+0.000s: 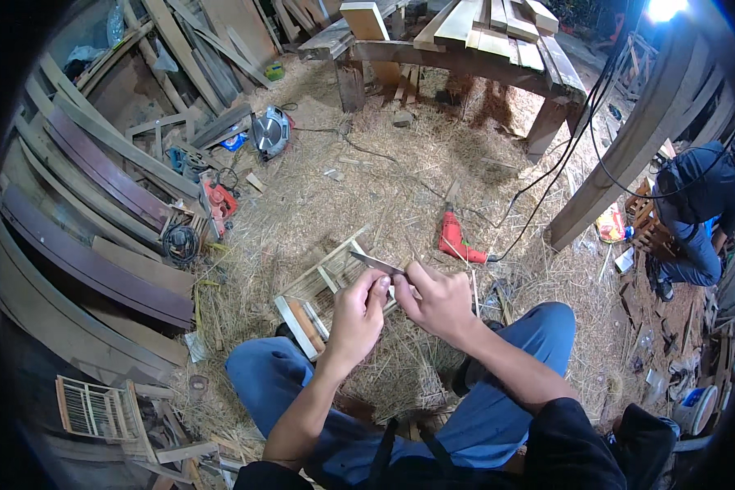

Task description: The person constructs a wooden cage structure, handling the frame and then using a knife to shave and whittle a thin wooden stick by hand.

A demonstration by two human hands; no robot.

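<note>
Both my hands meet in front of my lap, above the straw-strewn floor. My right hand (pixel 437 300) is closed round a knife (pixel 374 261); its narrow blade points up and to the left, past my left fingers. Thumb and fingers pinched, my left hand (pixel 357 317) sits right beside the knife. Whatever lies between those fingertips is too small or hidden to name. Beneath and beyond my left hand, a small wooden frame with thin slats (pixel 328 279) lies on the floor between my knees, partly covered by the hand.
A red power drill (pixel 459 238) lies beyond my right hand, its cord trailing away. Farther left are a circular saw (pixel 271 132) and a red power tool (pixel 219 204). A plank-loaded workbench (pixel 465 55) stands ahead. Another person (pixel 694 208) crouches at right past a wooden post (pixel 621 155).
</note>
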